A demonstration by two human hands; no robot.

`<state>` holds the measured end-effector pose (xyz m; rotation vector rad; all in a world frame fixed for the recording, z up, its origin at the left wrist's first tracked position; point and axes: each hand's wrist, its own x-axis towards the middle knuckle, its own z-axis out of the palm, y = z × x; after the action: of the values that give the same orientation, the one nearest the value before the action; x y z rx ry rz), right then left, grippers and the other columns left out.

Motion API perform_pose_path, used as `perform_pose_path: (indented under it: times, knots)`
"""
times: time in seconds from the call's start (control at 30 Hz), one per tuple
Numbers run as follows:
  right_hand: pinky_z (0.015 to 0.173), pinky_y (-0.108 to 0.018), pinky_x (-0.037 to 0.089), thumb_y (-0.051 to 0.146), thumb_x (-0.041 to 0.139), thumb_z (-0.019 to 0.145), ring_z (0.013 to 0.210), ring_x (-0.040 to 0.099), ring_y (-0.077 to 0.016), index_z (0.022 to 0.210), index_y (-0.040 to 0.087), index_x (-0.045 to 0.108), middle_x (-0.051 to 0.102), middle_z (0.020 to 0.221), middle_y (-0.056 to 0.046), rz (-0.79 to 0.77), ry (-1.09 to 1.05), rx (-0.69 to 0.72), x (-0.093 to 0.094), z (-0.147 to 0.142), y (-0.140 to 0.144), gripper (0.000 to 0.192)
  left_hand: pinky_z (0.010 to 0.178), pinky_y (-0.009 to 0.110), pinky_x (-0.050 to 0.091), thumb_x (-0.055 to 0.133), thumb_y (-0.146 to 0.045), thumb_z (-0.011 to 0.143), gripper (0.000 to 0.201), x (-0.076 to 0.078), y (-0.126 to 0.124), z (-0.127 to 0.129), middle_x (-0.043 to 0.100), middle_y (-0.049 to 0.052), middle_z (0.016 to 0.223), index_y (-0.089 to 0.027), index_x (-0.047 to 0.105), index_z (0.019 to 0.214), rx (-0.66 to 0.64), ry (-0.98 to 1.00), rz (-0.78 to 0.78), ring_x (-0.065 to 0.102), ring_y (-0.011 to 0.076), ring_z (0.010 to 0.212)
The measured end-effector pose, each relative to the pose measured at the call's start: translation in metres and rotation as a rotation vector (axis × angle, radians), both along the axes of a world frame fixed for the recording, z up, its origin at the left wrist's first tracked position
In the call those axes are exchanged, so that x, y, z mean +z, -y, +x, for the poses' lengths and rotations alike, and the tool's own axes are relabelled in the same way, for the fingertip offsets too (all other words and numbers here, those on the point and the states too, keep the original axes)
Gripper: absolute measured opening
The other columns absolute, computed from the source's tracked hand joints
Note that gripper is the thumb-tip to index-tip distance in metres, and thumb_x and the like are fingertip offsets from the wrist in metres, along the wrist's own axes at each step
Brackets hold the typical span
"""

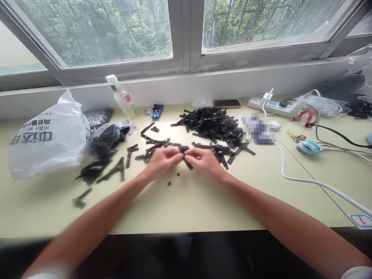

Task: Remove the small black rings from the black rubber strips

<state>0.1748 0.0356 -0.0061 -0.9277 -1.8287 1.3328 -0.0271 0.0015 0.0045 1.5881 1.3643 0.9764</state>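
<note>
Both my forearms (276, 205) point toward the heap of black strips (209, 126). On its near side, my left hand (164, 159) and right hand (203, 159) pinch a single black strip (189, 165) between fingertips. Two small dark discs (168, 183) lie nearer me than the heap. Working this strip seems the step; the next move calls for steadiness.

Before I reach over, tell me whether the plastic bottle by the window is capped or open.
Capped: a white cap sits atop the plastic bottle. How tightly, I cannot tell.
</note>
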Motion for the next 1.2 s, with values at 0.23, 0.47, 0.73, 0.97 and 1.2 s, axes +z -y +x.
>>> perform_pose_path:
  times: [0.23,0.47,0.73,0.97,1.2]
  knots:
    - [0.068,-0.028,0.05,0.033,0.06,0.09,0.078,0.067,-0.0179,0.096,0.021,0.078,0.076,0.088,-0.002,0.012,0.02,0.022,0.002,0.001,-0.001,0.022,0.065,0.026,0.05,0.068,-0.044,0.086,0.029,-0.006,0.003,0.002,0.068,0.004,0.075,-0.015,0.072,0.082,0.02,0.031,0.072,0.061,0.0141,0.067]
    - [0.066,-0.028,0.05,0.031,0.062,0.088,0.075,0.067,-0.018,0.095,0.019,0.079,0.076,0.086,-0.004,-0.028,0.016,0.022,0.006,0.0,-0.001,0.021,0.067,0.028,0.051,0.068,-0.043,0.087,0.028,-0.011,0.006,0.002,0.068,0.004,0.077,-0.016,0.072,0.086,0.048,0.065,0.091,0.061,0.015,0.069]
    - [0.065,-0.027,0.049,0.033,0.064,0.086,0.069,0.064,-0.0162,0.088,0.018,0.077,0.074,0.082,-0.004,-0.026,0.047,-0.003,0.008,-0.001,0.0,0.02,0.067,0.027,0.05,0.068,-0.043,0.086,0.027,-0.01,0.006,0.001,0.07,0.004,0.082,-0.016,0.072,0.087,0.039,0.039,0.093,0.061,0.0152,0.072]
    - [0.068,-0.028,0.047,0.038,0.065,0.086,0.077,0.065,-0.0173,0.092,0.019,0.077,0.075,0.087,-0.004,-0.015,0.048,0.018,0.011,-0.002,0.002,0.024,0.062,0.026,0.047,0.068,-0.043,0.086,0.027,-0.007,0.009,0.002,0.069,0.003,0.078,-0.016,0.072,0.085,0.06,0.03,0.121,0.059,0.0143,0.068]
    - [0.074,-0.029,0.048,0.036,0.063,0.085,0.082,0.064,-0.018,0.094,0.02,0.076,0.073,0.09,-0.004,-0.012,0.033,0.013,0.009,-0.002,-0.001,0.023,0.063,0.026,0.048,0.067,-0.044,0.086,0.029,-0.009,0.008,0.002,0.068,0.003,0.076,-0.016,0.071,0.083,0.044,0.048,0.12,0.06,0.0144,0.068]
